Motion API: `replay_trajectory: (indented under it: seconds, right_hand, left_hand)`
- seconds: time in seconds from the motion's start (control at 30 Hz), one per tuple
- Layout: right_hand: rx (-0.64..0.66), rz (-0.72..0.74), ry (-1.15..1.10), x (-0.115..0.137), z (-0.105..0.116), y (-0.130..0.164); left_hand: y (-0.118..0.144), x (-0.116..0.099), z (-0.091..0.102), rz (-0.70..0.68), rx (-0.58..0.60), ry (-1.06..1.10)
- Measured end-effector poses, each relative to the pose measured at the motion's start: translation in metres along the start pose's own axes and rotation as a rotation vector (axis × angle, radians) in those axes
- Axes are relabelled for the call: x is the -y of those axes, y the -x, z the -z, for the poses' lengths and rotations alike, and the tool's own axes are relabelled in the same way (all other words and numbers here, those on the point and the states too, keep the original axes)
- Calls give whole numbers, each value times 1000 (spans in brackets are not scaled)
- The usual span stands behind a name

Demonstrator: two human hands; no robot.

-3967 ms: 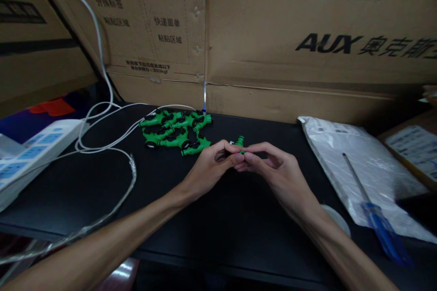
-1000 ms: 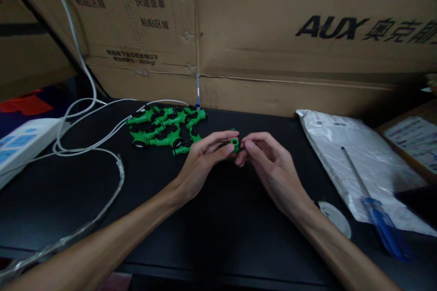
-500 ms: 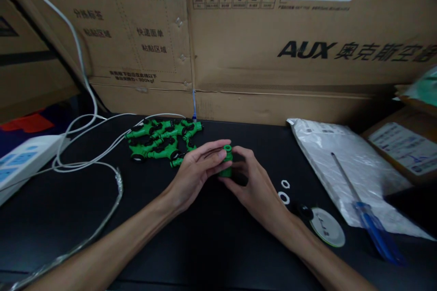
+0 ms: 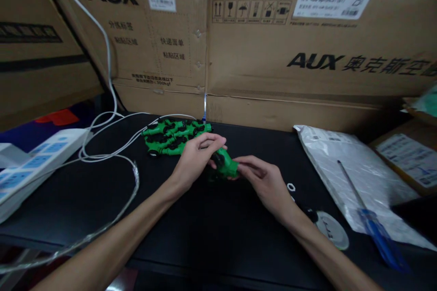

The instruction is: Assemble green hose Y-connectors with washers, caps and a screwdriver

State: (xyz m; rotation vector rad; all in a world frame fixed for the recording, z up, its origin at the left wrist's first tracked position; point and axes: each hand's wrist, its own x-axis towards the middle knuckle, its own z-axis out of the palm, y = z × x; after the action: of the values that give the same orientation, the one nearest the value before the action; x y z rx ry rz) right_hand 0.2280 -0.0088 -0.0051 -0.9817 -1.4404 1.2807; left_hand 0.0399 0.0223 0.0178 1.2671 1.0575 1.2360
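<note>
Over the middle of a black table (image 4: 191,232), both my hands hold one green plastic hose connector (image 4: 225,164). My left hand (image 4: 194,157) grips its left end, where a black part shows. My right hand (image 4: 261,179) pinches its right end with the fingertips. Just behind my left hand lies a pile of several similar green connectors (image 4: 170,135) with black rings.
White cables (image 4: 102,145) and a white power strip (image 4: 30,163) lie at the left. At the right are small white rings (image 4: 291,187), a round white disc (image 4: 332,230), a plastic bag (image 4: 358,173) and a blue-handled screwdriver (image 4: 378,232). Cardboard boxes (image 4: 273,50) wall the back.
The connector has turned from upright to lying sideways between my hands. My right hand has shifted to its right end, and the head view has tilted up slightly.
</note>
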Motion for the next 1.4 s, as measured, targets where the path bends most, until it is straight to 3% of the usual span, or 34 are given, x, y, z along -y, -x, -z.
replay_trajectory:
  seconds: [0.23, 0.37, 0.43, 0.53, 0.6, 0.7, 0.8, 0.93, 1.07, 1.27, 1.4]
  right_hand:
    - [-57, -52, -46, 1, 8, -4]
    - [-23, -71, 21, 23, 27, -3]
    - [-87, -18, 142, 39, 46, 4]
    - [-179, 152, 634, 58, 79, 23]
    - [-68, 202, 900, 59, 97, 37]
    - [133, 192, 1121, 44, 115, 55]
    - [162, 159, 1268, 21, 122, 65]
    - [192, 160, 1304, 10, 114, 61]
    - [211, 154, 1181, 32, 90, 49]
    - [177, 390, 920, 70, 44, 18]
    - [207, 455, 794, 69, 28, -11]
  left_hand:
    - [5, 11, -6, 35, 173, -28]
    - [9, 12, -11, 97, 234, 80]
    - [11, 8, -13, 144, 236, 145]
    - [15, 2, -14, 204, 265, 229]
    - [17, -1, -14, 241, 299, 260]
    - [20, 0, -17, 305, 367, 275]
    - [22, 3, -19, 364, 428, 260]
    - [22, 8, -19, 425, 491, 291]
    - [21, 12, -19, 433, 509, 303]
    - [16, 19, -17, 378, 303, 147]
    - [8, 23, -12, 335, 153, 26]
